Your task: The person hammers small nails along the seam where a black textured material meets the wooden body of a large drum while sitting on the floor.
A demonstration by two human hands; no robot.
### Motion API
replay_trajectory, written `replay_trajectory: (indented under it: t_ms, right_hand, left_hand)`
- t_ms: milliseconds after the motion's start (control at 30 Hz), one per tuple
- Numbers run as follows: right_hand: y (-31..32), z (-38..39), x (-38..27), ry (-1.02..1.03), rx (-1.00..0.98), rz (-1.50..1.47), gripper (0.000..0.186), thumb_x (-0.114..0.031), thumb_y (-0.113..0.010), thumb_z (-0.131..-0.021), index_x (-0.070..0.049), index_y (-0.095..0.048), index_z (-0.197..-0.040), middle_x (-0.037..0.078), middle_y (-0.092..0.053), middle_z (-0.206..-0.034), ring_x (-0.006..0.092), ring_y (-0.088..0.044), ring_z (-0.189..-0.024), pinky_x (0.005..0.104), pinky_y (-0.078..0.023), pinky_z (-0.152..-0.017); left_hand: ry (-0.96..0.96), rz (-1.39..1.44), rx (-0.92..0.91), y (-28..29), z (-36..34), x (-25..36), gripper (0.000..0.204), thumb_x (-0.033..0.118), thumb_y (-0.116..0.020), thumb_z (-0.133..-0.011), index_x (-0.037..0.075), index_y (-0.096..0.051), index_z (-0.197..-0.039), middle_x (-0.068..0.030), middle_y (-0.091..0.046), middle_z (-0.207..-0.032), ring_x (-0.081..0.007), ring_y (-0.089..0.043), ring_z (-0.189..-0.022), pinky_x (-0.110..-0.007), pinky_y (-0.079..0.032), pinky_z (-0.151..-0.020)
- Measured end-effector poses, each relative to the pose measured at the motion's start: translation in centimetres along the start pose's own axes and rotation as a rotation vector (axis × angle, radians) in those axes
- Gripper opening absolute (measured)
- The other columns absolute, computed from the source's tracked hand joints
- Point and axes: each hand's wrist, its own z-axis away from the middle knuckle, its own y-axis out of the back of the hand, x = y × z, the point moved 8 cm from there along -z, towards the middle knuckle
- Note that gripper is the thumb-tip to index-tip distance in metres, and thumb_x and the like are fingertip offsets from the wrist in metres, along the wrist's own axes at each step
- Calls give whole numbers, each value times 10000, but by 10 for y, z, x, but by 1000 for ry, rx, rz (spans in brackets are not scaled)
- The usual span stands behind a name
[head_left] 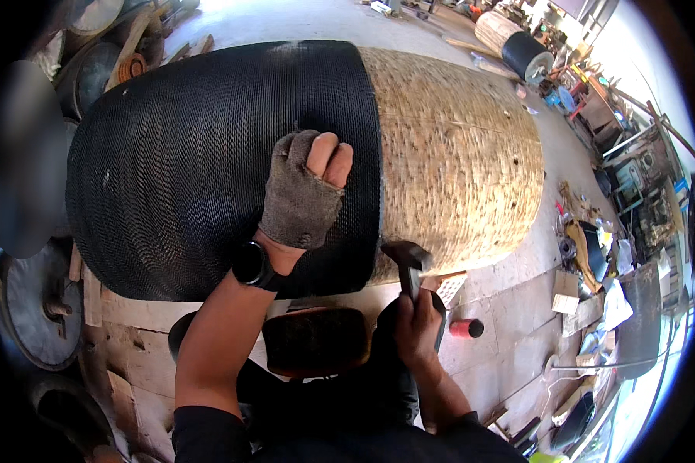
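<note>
A big drum lies across in front of me. Its left part is wrapped in a black ridged covering (185, 154), and its right part is a bare tan surface (455, 147) dotted with small dark marks. On the black part, near where it ends, rests my left hand (305, 189), in a grey-brown glove that leaves two fingertips bare. Its fingers are curled closed; whatever they pinch is hidden. My right hand (417, 328) grips a hammer (408, 258) by the handle. The hammer's head is at the drum's near lower edge, beside the border between black and tan.
Below the drum is a dark padded seat (315, 341). A red and black cylinder (466, 329) lies on the floor to the right. Large discs (42, 305) line the left side. Another part-black drum (517, 50) lies far right, with clutter (594, 293) along that side.
</note>
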Motion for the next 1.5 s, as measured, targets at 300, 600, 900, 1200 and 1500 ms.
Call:
replay_trajectory:
  t_ms: [300, 600, 900, 1200, 1500]
  right_hand:
    - [-3, 3, 8, -66, -56, 37, 153, -104, -580, -953, 21, -548, -1036, 250, -601, -709, 476, -618, -675, 476, -487, -563]
    - [0, -6, -2, -34, 37, 108, 254, -233, -511, -1026, 21, -516, -1008, 137, -512, -670, 188, -570, -648, 375, -442, -562]
    - [28, 21, -29, 494, 177, 160, 95, -47, -528, -930, 36, -531, -975, 206, -622, -810, 340, -618, -705, 390, -487, -585]
    - [28, 62, 27, -69, 10, -67, 193, -190, -622, -979, -23, -526, -981, 240, -609, -721, 469, -625, -694, 489, -476, -559]
    - [29, 98, 41, -106, -26, -156, 236, -236, -603, -993, -17, -528, -947, 242, -613, -728, 460, -625, -699, 499, -471, -581]
  left_hand:
    - [31, 47, -29, -5, 0, -5, 392, 14, -701, -791, 87, -634, -1171, -93, -542, -1134, -289, -573, -1034, -454, -490, -888]
    - [32, -11, -11, 1, -6, -3, 341, 8, -676, -802, 73, -653, -1136, -100, -546, -1128, -289, -572, -1024, -446, -491, -881]
    - [35, -102, -100, -9, -10, -8, 319, -10, -643, -802, 81, -669, -1107, -103, -565, -1137, -290, -579, -1016, -434, -487, -881]
    - [44, -163, -49, -11, -11, -12, 363, -29, -632, -747, 90, -653, -1089, -105, -566, -1082, -297, -582, -949, -435, -496, -821]
    - [9, 230, -7, 29, 31, 78, 227, 85, -546, -958, 61, -591, -1179, -104, -582, -942, -272, -592, -869, -439, -484, -833]
